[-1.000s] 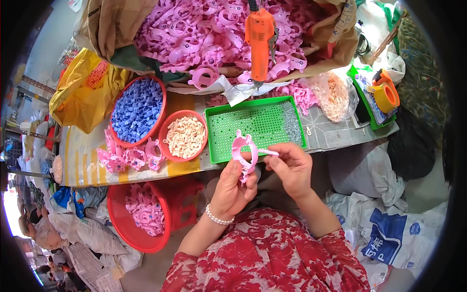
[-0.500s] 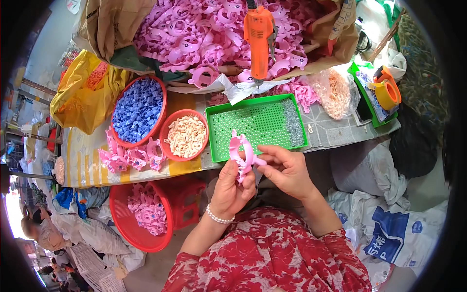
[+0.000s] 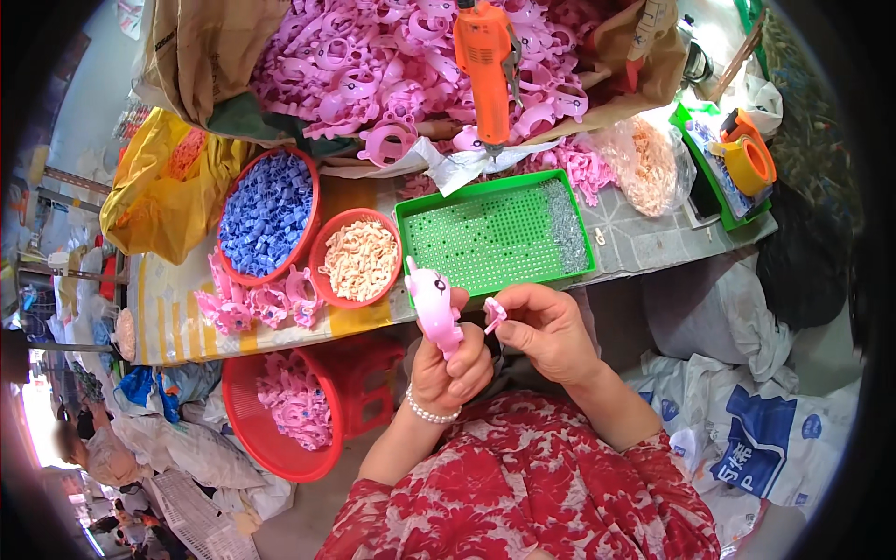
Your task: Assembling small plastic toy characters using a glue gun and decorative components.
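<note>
My left hand is closed around a pink plastic animal-shaped part with a dark printed eye, held upright before the table. Just to its right, my right hand pinches a small pink plastic piece between thumb and fingertips, apart from the larger part. Beyond both hands lies a green perforated tray with small silvery screws heaped at its right end. An orange electric screwdriver hangs tip down above the tray's far side.
Left of the tray stand a red bowl of cream-coloured pieces and a basket of blue pieces. A large sack of pink parts is behind. A red basket sits below the table edge. Tape rolls lie at the right.
The pink part in my left hand has turned, now showing its eye side. My right hand has drawn the small pink piece away from it. The view has shifted slightly.
</note>
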`<action>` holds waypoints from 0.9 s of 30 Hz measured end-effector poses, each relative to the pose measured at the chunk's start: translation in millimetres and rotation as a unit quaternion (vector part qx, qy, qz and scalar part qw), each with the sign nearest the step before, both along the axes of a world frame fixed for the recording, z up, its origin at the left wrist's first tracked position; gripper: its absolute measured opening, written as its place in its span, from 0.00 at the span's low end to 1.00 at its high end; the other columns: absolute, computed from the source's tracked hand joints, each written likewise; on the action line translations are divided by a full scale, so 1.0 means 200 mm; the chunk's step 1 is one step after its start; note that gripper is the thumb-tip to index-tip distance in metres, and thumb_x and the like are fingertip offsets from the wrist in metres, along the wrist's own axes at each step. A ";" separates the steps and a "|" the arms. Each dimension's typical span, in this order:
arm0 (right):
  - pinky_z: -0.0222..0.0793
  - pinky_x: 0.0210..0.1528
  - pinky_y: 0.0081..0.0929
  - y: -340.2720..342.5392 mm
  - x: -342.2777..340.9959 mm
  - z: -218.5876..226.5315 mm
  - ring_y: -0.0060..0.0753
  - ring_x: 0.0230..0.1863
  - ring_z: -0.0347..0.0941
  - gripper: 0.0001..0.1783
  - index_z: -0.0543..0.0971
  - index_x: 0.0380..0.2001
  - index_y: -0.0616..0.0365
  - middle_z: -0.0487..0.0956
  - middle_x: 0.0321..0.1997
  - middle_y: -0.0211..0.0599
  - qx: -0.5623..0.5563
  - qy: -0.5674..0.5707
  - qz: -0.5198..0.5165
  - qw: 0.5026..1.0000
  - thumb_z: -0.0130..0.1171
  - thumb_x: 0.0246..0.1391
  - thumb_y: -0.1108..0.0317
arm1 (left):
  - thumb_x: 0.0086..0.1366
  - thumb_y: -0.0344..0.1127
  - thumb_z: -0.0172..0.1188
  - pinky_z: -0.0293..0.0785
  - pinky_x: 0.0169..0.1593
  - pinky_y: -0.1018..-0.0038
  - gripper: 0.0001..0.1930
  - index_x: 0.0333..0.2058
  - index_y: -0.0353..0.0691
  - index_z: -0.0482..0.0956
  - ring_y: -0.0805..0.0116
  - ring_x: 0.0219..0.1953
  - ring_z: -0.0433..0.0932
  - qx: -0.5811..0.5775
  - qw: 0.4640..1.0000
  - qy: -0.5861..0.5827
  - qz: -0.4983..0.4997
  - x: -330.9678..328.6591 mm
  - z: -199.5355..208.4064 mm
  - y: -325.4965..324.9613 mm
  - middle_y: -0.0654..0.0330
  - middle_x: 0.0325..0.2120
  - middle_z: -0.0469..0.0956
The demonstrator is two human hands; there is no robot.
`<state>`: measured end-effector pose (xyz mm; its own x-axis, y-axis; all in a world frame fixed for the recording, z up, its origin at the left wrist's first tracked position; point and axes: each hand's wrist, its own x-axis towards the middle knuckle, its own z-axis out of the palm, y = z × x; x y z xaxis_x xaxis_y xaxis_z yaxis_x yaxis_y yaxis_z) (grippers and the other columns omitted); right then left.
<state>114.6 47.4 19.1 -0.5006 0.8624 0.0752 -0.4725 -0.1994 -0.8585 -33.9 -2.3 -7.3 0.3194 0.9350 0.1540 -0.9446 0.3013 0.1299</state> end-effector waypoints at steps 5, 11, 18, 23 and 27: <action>0.67 0.40 0.18 -0.03 -0.03 0.04 0.18 0.37 0.70 0.09 0.73 0.36 0.62 0.75 0.35 0.30 -0.022 0.032 0.029 0.999 0.59 0.50 0.78 | 0.68 0.42 0.42 0.60 0.11 0.82 0.21 0.59 0.53 0.57 0.75 0.08 0.64 0.062 0.995 -0.073 -0.017 0.01 -0.01 0.01 0.66 0.13 0.65; 0.66 0.41 0.20 -0.04 -0.03 0.08 0.22 0.36 0.71 0.08 0.75 0.32 0.64 0.76 0.34 0.34 0.087 -0.030 0.016 0.996 0.60 0.46 0.80 | 0.66 0.40 0.47 0.63 0.12 0.81 0.20 0.56 0.51 0.59 0.73 0.09 0.67 0.045 0.989 -0.138 -0.036 0.02 0.00 -0.02 0.64 0.14 0.67; 0.65 0.38 0.19 -0.02 -0.02 0.08 0.24 0.35 0.71 0.08 0.77 0.30 0.63 0.76 0.33 0.36 0.117 -0.057 0.003 0.991 0.63 0.44 0.78 | 0.67 0.42 0.45 0.65 0.12 0.80 0.24 0.61 0.58 0.54 0.71 0.08 0.67 0.022 0.992 -0.118 -0.036 0.01 -0.05 -0.03 0.66 0.11 0.64; 0.65 0.36 0.18 -0.01 -0.01 0.11 0.23 0.32 0.71 0.07 0.78 0.27 0.63 0.77 0.30 0.34 0.172 -0.111 -0.015 0.979 0.65 0.42 0.77 | 0.67 0.41 0.45 0.63 0.10 0.82 0.24 0.61 0.58 0.54 0.74 0.08 0.65 0.000 0.997 -0.066 -0.036 0.00 -0.04 -0.04 0.68 0.10 0.62; 0.65 0.34 0.19 0.01 0.01 0.13 0.23 0.31 0.71 0.07 0.78 0.26 0.63 0.77 0.28 0.33 0.177 -0.133 -0.003 0.975 0.66 0.41 0.77 | 0.67 0.40 0.43 0.62 0.10 0.82 0.24 0.61 0.55 0.54 0.75 0.08 0.64 -0.019 0.999 -0.019 -0.027 -0.01 -0.03 -0.05 0.68 0.11 0.62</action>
